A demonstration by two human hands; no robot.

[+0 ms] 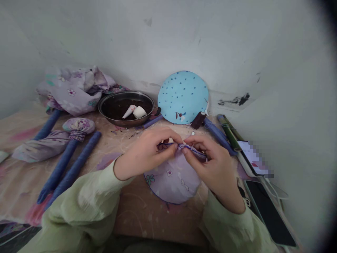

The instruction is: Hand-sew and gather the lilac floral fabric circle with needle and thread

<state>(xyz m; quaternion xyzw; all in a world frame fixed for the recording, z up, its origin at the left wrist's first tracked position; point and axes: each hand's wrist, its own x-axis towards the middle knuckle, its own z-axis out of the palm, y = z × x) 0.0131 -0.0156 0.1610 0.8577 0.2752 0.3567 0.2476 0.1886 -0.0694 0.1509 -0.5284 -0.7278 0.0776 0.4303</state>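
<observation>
A round piece of lilac floral fabric (173,179) with a dark blue edge hangs from my fingers over the table. My left hand (150,147) pinches its upper edge between thumb and forefinger. Close beside it, my right hand (210,161) pinches the same edge, and the two sets of fingertips nearly touch. The cloth is gathered between them. Whether a needle is in the fingers is too small to make out. Just beyond the hands stand a dark thread spool (198,120) and a light blue dotted disc (183,95) leaning against the wall.
A metal pan (126,121) holds a white cone and a white roll. Blue wrapped sticks (61,165), one with a tied cloth head (79,126), lie left, below bunched floral cloth (76,93). At right are bamboo pieces (229,133), a lit screen (254,158) and a dark phone (271,212).
</observation>
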